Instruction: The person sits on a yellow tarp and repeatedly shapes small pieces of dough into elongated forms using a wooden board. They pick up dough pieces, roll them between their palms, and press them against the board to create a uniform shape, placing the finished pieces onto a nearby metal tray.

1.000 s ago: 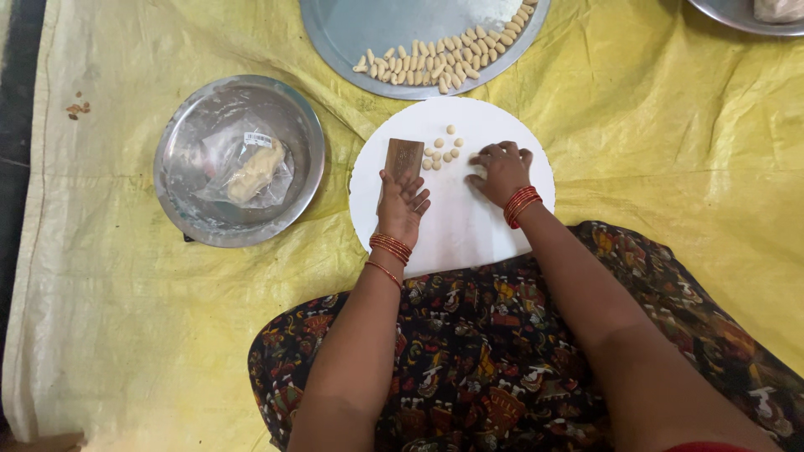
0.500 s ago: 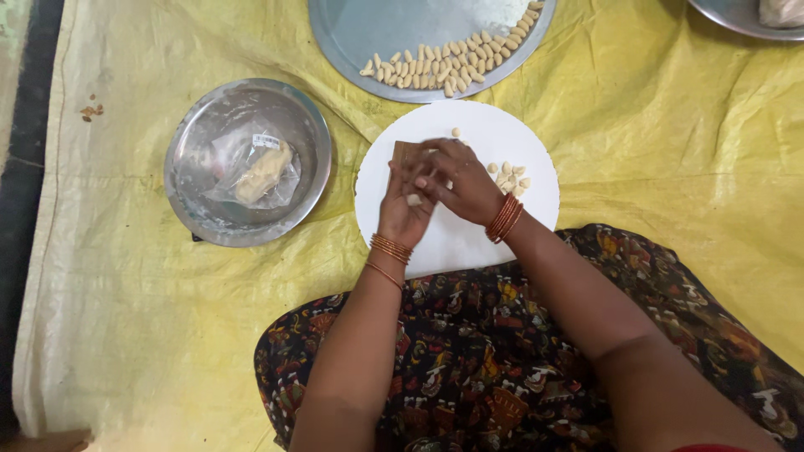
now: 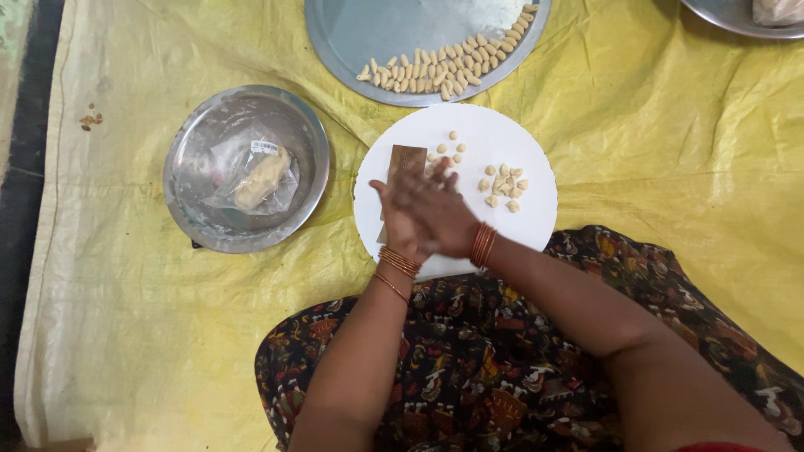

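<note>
right hand (image 3: 440, 213) over left hand (image 3: 400, 222), wooden board (image 3: 404, 161) beneath

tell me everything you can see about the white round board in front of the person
The white round board is a flat, smooth disc, plastic or painted wood by its look. It lies flat on the yellow sheet, just ahead of the person's patterned lap, its top edge near the large metal tray. On it lie a small brown ridged wooden piece, a few loose pale dough balls and a cluster of shaped pieces. The left hand and right hand, pressed together, hover over its lower left part.
</note>
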